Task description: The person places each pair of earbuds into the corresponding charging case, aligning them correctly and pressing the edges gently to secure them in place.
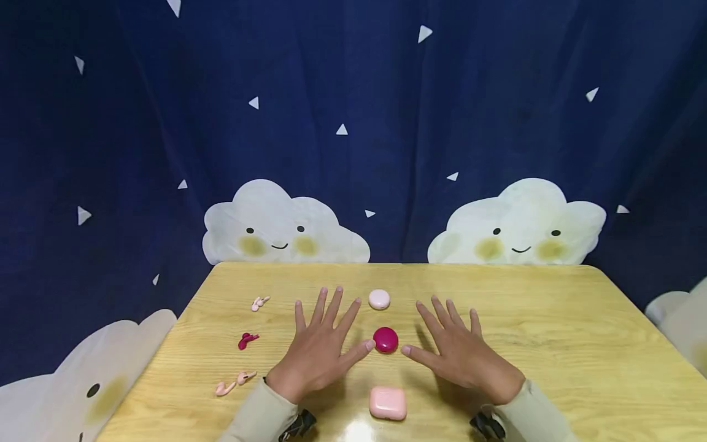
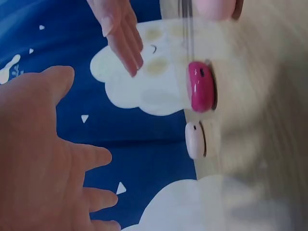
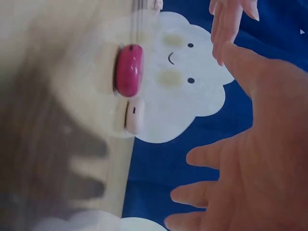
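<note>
Both hands hover above the wooden table with fingers spread and nothing held. My left hand (image 1: 319,353) is left of a magenta round earbud case (image 1: 385,339), its thumb nearest that case in the head view. On the other side, my right hand (image 1: 464,353) points its thumb toward the same case. Behind it lies a pale pink round case (image 1: 379,299); nearer the front edge sits a pink rounded-square earbud case (image 1: 388,403). In the left wrist view the magenta case (image 2: 202,86) and pale case (image 2: 195,140) look closed.
Three pairs of earbuds lie along the table's left side: pale pink earbuds (image 1: 257,303) at the back, magenta earbuds (image 1: 246,340) in the middle, pink earbuds (image 1: 223,388) at the front. A dark blue curtain (image 1: 386,123) with clouds hangs behind the wooden table (image 1: 552,344).
</note>
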`<state>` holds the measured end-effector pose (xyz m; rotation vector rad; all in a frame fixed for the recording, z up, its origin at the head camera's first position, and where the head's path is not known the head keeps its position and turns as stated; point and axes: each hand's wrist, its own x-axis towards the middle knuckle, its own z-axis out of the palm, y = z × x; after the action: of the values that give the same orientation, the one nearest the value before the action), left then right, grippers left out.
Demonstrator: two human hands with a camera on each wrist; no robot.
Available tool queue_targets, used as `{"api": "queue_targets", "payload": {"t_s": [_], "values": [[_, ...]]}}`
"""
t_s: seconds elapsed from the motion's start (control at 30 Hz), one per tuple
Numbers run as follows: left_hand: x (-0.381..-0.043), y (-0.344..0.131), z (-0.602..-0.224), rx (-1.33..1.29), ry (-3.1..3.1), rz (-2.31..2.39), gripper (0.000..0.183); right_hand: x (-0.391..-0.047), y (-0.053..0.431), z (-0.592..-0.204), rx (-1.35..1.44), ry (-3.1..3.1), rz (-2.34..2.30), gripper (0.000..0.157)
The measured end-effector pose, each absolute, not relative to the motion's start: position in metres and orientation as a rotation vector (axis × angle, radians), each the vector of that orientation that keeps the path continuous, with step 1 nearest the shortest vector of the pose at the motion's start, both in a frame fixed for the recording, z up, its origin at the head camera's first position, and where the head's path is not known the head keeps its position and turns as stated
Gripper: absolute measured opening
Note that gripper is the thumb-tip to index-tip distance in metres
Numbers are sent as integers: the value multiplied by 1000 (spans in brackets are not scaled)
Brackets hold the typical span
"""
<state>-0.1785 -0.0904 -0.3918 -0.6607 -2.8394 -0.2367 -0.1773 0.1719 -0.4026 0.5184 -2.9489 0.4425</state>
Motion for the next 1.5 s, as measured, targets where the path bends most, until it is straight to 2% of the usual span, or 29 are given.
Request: {"api": "queue_targets", "payload": {"t_s": [0.57,0.87,1.0,1.1,1.23,1.33,1.5], "values": [[-163,-78,-413,-967,-2879,-508,74,-157,156,-421,764,-2994,635,78],[-157,-78,-416,-1009,-2871,-561,96,-147,145,-419,846,-3049,693,77],[-157,-78,-419,-1102,-2840,-534,87,-143,144,-418,879,-3053,747,77],[-157,-78,-421,-1172,-2848,-554,74,-142,144,-419,917,-3043,846,74],[-155,-78,-422,-1200,-2904,-626,57,-143,144,-421,954,-3030,1073,54],[-154,-76,-422,-1211,-2922,-658,51,-143,144,-424,1020,-2990,1132,43],[-153,-73,-425,-1253,-2882,-663,41,-143,145,-432,1123,-2908,1089,38]]}}
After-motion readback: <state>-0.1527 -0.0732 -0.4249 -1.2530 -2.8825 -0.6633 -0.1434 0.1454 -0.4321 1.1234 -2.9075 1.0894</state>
